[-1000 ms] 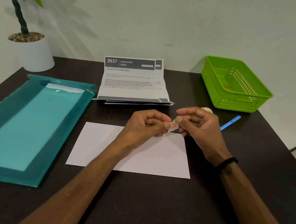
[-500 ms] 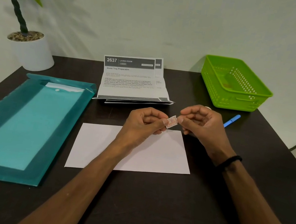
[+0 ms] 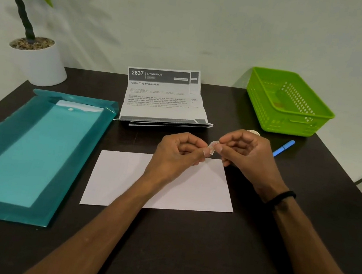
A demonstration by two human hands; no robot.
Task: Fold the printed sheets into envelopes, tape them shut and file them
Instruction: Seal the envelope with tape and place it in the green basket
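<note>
A small clear piece of tape (image 3: 212, 148) is pinched between my left hand (image 3: 179, 151) and my right hand (image 3: 245, 155), just above the far edge of a folded white sheet (image 3: 123, 180) lying flat on the dark table (image 3: 183, 252). Behind the hands a stack of printed sheets (image 3: 160, 97) headed "2637 LIVING ROOM" lies with its top sheet creased upward. A teal plastic file folder (image 3: 30, 154) lies open-flapped at the left. A tape roll (image 3: 254, 132) peeks out behind my right hand, mostly hidden.
A green perforated basket (image 3: 288, 102) stands at the back right, with a blue pen (image 3: 284, 147) in front of it. A white pot with a plant (image 3: 38, 60) stands at the back left. The table's right edge drops off near the basket.
Both hands have shifted slightly up and away from me with the tape piece, which has turned between the fingertips. The sheets and folder have not moved.
</note>
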